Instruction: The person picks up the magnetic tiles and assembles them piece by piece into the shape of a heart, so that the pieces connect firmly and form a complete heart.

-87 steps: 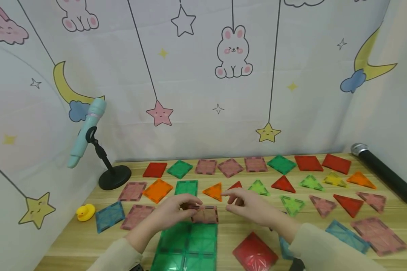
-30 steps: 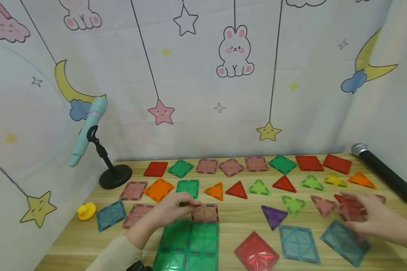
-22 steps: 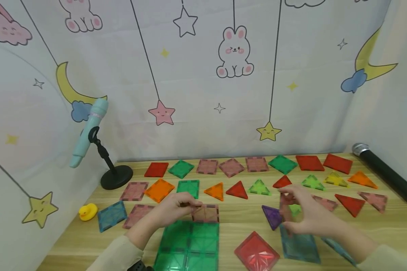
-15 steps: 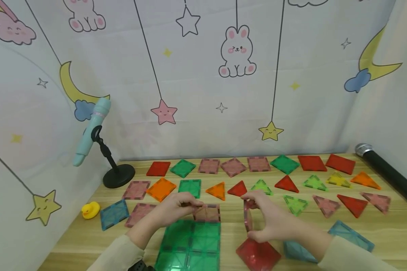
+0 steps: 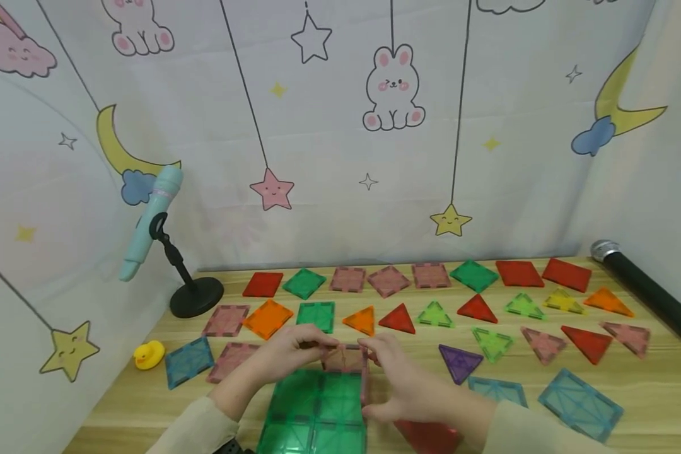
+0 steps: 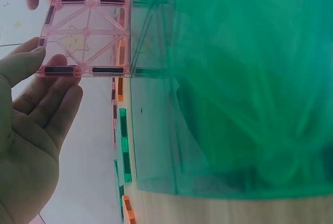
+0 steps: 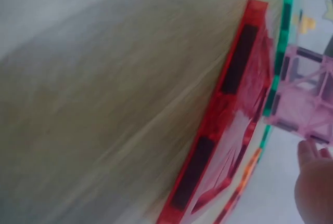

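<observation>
My left hand pinches the left edge of a clear pink square magnetic tile, which stands upright along the back of a large green magnetic tile. In the left wrist view, thumb and fingers meet at a corner of that pink tile. My right hand spans a second pink square tile, fingers at its far edge and thumb at its near one. It stands on edge along the green tile's right side, close against the first pink tile. The right wrist view shows it above my fingers.
Under my right forearm lies a red square tile. To the right are a purple triangle and blue tiles. Several coloured tiles line the back. A toy duck, a microphone on a stand and a black microphone flank them.
My right hand went to the far right, took the pink square tile there and carried it left to the green tile's right edge. My left hand stayed at the upright pink tile.
</observation>
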The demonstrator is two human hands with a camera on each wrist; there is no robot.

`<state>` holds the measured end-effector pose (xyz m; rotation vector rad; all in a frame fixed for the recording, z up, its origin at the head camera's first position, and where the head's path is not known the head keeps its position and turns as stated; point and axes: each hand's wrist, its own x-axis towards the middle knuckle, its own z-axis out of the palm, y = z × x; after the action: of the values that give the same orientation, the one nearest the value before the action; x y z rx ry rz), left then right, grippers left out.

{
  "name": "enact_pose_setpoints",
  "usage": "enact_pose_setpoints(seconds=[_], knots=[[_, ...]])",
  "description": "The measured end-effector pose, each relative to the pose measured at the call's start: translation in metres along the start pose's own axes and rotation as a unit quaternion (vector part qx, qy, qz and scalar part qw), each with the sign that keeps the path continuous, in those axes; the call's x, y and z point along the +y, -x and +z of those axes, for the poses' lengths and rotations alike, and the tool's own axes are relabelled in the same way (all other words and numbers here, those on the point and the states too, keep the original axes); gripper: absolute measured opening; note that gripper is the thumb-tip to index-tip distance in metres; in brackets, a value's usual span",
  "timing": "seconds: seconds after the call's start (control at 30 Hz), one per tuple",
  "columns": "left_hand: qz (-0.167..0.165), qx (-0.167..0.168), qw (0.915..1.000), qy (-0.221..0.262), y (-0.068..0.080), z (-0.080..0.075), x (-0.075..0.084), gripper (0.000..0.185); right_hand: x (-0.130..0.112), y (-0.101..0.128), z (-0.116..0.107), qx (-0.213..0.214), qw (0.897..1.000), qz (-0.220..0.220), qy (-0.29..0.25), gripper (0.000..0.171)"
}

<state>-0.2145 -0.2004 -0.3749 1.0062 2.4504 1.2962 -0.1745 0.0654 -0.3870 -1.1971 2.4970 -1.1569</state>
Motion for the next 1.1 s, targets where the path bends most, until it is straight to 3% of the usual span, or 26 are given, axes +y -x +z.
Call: enact_pose_setpoints(seconds=[0.2, 0.37, 0.53, 0.67, 0.83, 1.1], knots=[[-0.066, 0.004, 0.9978, -0.004, 0.008, -0.006, -0.002, 0.03, -0.005, -0.003, 0.001, -0.011, 1.0, 0.019, -0.005, 0.081], [-0.124, 0.039, 0.991, -0.032, 0.032, -0.028, -0.015, 0.039, -0.006, -0.004, 0.003, -0.01, 1.0, 0.024, 0.003, 0.083], [-0.18, 0.062, 0.9783, -0.08, 0.062, -0.053, -0.033, 0.046, -0.005, -0.005, 0.003, -0.018, 0.999, 0.038, 0.005, 0.084], [-0.216, 0.039, 0.9645, -0.146, 0.08, -0.065, -0.046, 0.054, -0.006, -0.005, 0.002, -0.022, 0.999, 0.047, 0.01, 0.085], [-0.212, 0.008, 0.9565, -0.201, 0.09, -0.069, -0.059, 0.06, -0.007, -0.004, 0.0, -0.022, 0.999, 0.049, 0.011, 0.086], [-0.162, -0.043, 0.9694, -0.179, 0.075, -0.056, -0.052, 0.06, -0.004, -0.002, 0.0, -0.021, 0.999, 0.04, 0.0, 0.085]])
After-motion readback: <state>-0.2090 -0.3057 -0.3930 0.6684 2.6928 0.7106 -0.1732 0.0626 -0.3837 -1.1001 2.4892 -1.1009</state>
